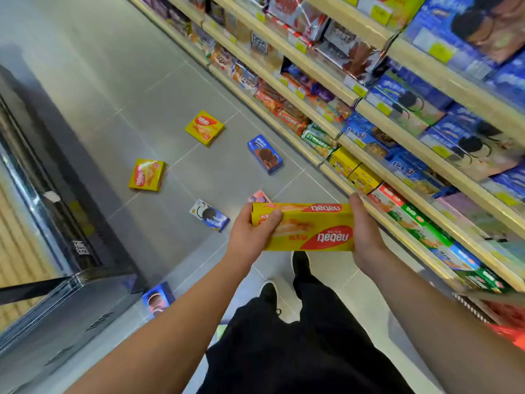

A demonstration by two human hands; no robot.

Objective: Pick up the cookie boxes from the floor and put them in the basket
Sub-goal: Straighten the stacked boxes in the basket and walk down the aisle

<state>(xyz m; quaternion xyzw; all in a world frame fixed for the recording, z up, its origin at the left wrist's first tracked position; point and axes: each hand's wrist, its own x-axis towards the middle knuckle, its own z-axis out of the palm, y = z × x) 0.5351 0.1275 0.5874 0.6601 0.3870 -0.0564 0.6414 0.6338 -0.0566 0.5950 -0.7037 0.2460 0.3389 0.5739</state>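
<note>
Yellow nabati box [306, 227] held level above floor [113, 81], near centre; left hand [250, 237] grips its left end, right hand [365, 234] cups its right end. Other boxes flat on tiles beyond: two yellow [205, 127] [147, 174], blue [264, 153], white-blue [209, 215]. Stocked shelves [369, 115] right.

The pink box [259, 197] is mostly hidden behind the held yellow box [309, 227]; the red basket [511, 334] is cut off at the right edge.
</note>
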